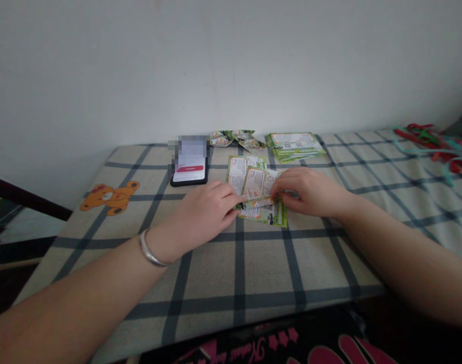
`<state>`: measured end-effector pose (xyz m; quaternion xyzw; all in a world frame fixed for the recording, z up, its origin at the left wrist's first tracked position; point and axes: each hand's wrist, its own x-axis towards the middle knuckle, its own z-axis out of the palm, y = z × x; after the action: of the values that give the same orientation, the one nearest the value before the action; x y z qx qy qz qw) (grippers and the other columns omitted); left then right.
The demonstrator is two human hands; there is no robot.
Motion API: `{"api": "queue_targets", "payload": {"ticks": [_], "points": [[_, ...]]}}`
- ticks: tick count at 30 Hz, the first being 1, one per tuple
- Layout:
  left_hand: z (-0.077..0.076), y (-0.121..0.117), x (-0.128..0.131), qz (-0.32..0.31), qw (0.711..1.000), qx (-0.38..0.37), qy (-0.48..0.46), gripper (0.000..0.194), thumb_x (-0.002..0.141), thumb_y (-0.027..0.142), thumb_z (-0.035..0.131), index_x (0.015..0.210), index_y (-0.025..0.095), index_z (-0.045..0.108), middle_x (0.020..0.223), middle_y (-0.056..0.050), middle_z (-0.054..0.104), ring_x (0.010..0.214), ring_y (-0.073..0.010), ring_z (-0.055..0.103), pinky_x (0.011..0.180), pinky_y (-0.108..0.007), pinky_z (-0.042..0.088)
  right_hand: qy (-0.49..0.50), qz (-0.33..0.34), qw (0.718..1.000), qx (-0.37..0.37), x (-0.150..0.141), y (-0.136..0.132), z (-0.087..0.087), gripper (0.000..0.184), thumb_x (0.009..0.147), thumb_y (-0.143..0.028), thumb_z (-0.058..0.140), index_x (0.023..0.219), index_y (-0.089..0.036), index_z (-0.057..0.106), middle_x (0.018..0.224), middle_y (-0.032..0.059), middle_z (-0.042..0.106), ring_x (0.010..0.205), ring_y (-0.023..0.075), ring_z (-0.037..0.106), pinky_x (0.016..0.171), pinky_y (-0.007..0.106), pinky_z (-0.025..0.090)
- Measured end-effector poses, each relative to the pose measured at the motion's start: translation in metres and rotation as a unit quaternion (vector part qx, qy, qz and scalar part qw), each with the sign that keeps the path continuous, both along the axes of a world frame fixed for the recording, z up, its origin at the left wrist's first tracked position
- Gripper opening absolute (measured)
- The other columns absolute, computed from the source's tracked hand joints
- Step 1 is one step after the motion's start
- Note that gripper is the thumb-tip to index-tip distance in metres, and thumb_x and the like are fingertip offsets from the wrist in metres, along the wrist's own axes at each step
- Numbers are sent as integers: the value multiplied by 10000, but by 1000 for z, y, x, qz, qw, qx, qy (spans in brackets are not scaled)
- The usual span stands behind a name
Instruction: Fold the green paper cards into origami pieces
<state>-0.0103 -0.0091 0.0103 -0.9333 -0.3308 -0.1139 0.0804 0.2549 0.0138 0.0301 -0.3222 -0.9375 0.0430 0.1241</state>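
Note:
Between my two hands is a printed green and white leaflet (255, 183) whose near edge is folded up. My left hand (210, 205), with a silver bangle at the wrist, pinches the fold at its left end. At the right end, the fingers of my right hand (304, 191) are closed on the same fold. Beneath it lies another flat leaflet (236, 169) of the same print, showing at the upper left and along the near side.
A phone (189, 169) with its screen lit lies behind my left hand. Folded paper pieces (236, 139) and a leaflet stack (297, 145) are near the wall. A bear cutout (111, 197) is at left; colourful strips (431, 144) lie far right on the checked cloth (264, 268).

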Motion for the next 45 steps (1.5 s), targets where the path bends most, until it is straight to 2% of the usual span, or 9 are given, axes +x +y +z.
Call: {"api": "queue_targets", "payload": {"ticks": [4,6,9,14,17,26,33,40,45], "points": [[-1,2,-1,1,999,-26,-20,264,904,251,578,1145,171,650,1032,-73,647,980,-239,573,860,-399,497,3,11,1000,16,-6,-3,-5,283,848,-300,594,1082,-173,690,1046,85,698,943,219,618,843,362,468],[-2,3,-1,7,999,-29,-34,300,896,292,600,1163,159,633,1052,-82,649,1004,-247,570,884,-411,491,-7,12,999,32,-8,-3,-8,303,855,-331,609,1106,-184,694,1058,86,697,948,222,614,838,361,461],[-4,3,0,16,997,-39,-61,366,877,346,636,1186,151,608,1073,-91,653,1019,-246,576,896,-404,486,-21,0,998,63,-11,-5,-9,263,873,-305,585,1079,-195,707,1009,78,705,909,220,612,807,355,446],[-3,3,1,38,993,-52,-103,437,815,301,709,1207,148,590,1019,-82,671,984,-247,605,875,-398,494,-6,-36,994,98,-16,-7,-9,187,831,-259,591,963,-180,698,890,66,703,817,209,609,744,331,424],[-3,2,1,34,991,-47,-119,491,804,292,723,1247,152,567,1082,-93,672,1003,-247,615,896,-401,491,23,-74,991,108,-17,-7,-8,164,812,-248,592,928,-173,680,817,62,678,758,203,595,690,317,415],[3,-2,2,28,952,-52,-301,217,865,202,645,1080,171,631,997,-39,679,921,-173,629,838,-314,497,157,-93,983,-25,-19,-10,-10,196,779,-194,581,960,-170,652,873,60,686,796,189,624,727,311,479],[5,-6,4,30,939,-55,-337,261,877,201,627,1135,168,604,1039,-32,667,913,-141,612,863,-280,498,205,-76,972,-88,-19,-9,-11,162,805,-223,562,929,-176,654,897,66,704,807,191,649,712,306,501],[6,-10,7,51,915,-109,-386,309,865,218,642,1167,182,587,1082,-32,671,908,-125,626,835,-246,525,213,-57,964,-151,-18,-9,-8,154,815,-216,558,933,-186,653,897,51,703,819,182,640,723,302,500],[4,-10,8,63,903,-117,-409,296,846,205,664,1137,194,608,1043,-26,674,906,-129,624,801,-243,534,218,-65,959,-167,-18,-8,-10,148,834,-259,568,940,-190,646,898,46,695,831,181,630,743,305,494]]}}
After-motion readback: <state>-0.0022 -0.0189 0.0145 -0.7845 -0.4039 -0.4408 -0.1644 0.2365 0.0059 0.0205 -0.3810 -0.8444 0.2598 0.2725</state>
